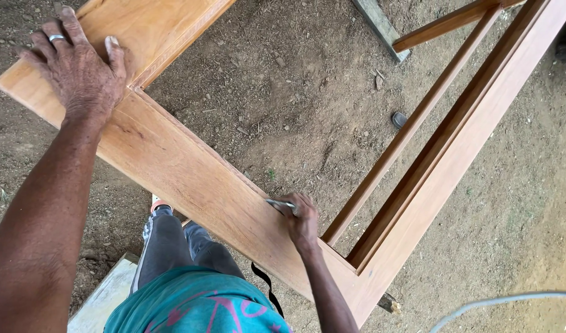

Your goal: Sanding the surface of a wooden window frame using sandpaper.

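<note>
- Hands work at opposite ends of one broad rail of a wooden frame (pixel 190 172), seen from above by the head camera.
- The left hand (pixel 79 68) lies flat on the upper-left corner of the frame, palm down, fingers spread wide and pointing up and away; the thumb rests beside the joint where a second rail meets the first. It grips nothing, only presses on the wood. A ring (pixel 56 38) shows on one finger.
- The left arm runs straight from the lower-left edge of the view up to that hand, elbow barely bent.
- The right hand (pixel 301 219) sits at the inner edge of the same rail, near the lower-right corner, fingers curled tight around a slim metal tool (pixel 280 203). The tool's tip points left and touches the wood close to the edge; what kind of tool it is cannot be told.
- The right forearm rises from the bottom of the view, wrist bent slightly inward.
- The frame stands raised over bare dirt ground (pixel 295 92), its long right rail running to the upper-right corner, with a thinner inner strip beside it.
- Below the rail, the person's grey trousers (pixel 166 246) and teal shirt (pixel 196 308) show.
</note>
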